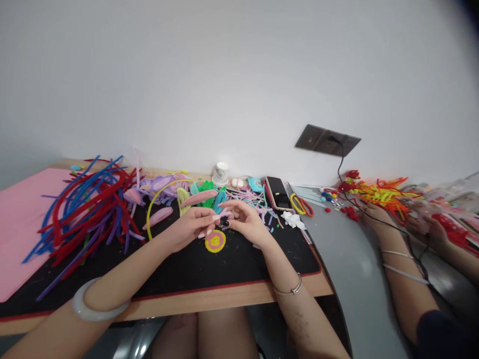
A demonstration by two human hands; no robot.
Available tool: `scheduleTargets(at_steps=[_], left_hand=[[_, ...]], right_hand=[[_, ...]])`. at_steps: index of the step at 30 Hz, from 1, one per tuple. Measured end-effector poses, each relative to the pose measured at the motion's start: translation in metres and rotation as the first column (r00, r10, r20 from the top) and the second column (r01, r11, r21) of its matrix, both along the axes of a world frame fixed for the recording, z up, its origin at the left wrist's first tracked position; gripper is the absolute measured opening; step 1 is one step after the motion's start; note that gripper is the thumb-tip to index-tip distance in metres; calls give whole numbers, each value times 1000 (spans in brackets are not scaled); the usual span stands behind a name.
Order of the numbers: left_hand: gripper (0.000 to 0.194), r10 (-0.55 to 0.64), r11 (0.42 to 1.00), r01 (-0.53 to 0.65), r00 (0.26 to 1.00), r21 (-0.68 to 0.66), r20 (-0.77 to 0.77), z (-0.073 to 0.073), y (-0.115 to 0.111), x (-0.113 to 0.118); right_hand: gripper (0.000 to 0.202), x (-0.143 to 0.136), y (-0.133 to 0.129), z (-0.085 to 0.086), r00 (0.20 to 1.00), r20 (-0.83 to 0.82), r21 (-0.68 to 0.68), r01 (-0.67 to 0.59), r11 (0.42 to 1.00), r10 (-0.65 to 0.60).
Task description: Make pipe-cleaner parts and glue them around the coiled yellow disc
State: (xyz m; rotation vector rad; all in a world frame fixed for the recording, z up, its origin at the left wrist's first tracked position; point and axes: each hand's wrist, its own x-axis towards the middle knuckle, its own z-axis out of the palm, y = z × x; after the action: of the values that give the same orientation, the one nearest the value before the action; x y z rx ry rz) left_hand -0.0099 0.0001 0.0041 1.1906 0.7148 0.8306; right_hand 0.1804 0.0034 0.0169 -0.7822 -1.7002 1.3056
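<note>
Pale pink strip is held above the black mat, pinched by the left hand; right hand is curled at its other end, grip not determinable. Strip is judged part-worked. Yellow-and-pink disc, seemingly finished, is laid just below. Red and blue stems are left loose. Strip's ends are masked by fingers; co-worker's arm is cut off.

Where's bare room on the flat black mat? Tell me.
Bare: the mat between the round yellow-and-pink disc and the pale wooden table edge. Crowded: left, with red and blue fuzzy stems; back, toward the white wall.
</note>
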Motion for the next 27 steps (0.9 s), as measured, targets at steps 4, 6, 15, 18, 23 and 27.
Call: scheduleTargets(at_steps=[4, 6, 15, 18, 23, 27], left_hand=[[26, -69, 998, 70, 995, 4, -73, -1, -1, 1], [27, -71, 995, 80, 989, 61, -131, 0, -2, 3], [23, 364, 656, 116, 817, 746, -447, 2, -9, 5], [28, 270, 812, 25, 870, 583, -414, 2, -6, 2], [28, 76, 977, -35, 979, 212, -192, 0, 0, 1], [27, 30, 985, 2, 983, 171, -183, 1, -2, 4]], right_hand=[[13, -1, -1, -1, 996, 75, 73, 50, 996, -56], [16, -2, -1, -2, 994, 100, 65, 45, 997, -51], [33, -10, 1, -16, 995, -91, -409, 9, 913, -50], [23, -7, 4, -11, 983, -121, -255, 102, 961, -137], [24, -3, 2, -3, 995, 35, 29, 95, 995, -96], [15, -4, 0, -4, 987, 92, 81, 125, 989, -132]])
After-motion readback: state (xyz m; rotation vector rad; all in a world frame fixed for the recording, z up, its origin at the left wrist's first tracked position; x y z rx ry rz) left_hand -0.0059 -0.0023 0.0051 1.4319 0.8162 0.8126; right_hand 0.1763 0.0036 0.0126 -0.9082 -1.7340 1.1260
